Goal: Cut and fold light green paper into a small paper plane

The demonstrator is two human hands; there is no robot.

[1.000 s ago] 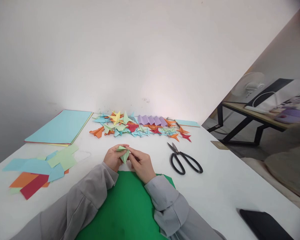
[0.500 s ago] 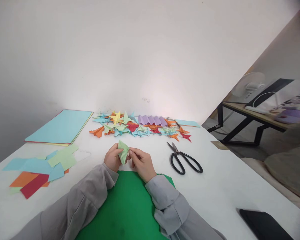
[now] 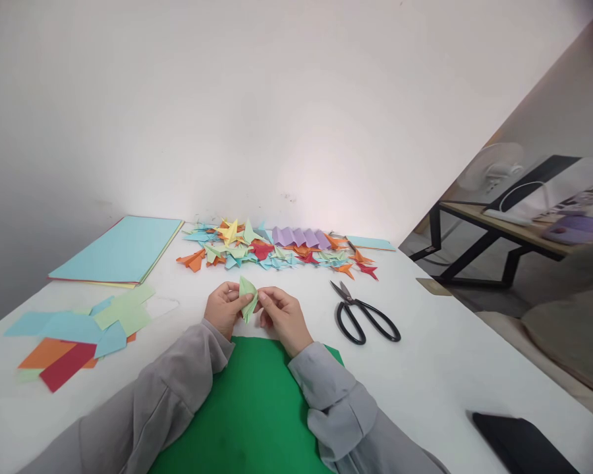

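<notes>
A small piece of folded light green paper [image 3: 248, 297] is held up between both hands, above the near-middle of the white table. My left hand [image 3: 223, 308] pinches its left side, thumb in front. At its right edge my right hand [image 3: 282, 317] grips it between thumb and fingertips. The paper narrows to points at top and bottom, with creases running lengthwise. Below the hands lies a green sheet [image 3: 247, 401], partly covered by my forearms. Fingers behind the paper are hidden.
Several folded paper figures [image 3: 261, 250] line the wall side, by a purple pleated strip [image 3: 301, 238]. Black-handled scissors [image 3: 358, 313] lie open at right. Cut paper pieces [image 3: 74, 329] and a stack of sheets [image 3: 118, 250] are left; a black object [image 3: 524, 441] sits near right.
The folded green paper has shifted slightly right and now looks narrower, turned or pressed more closed. Both hands still hold it; my right hand has moved a little.
</notes>
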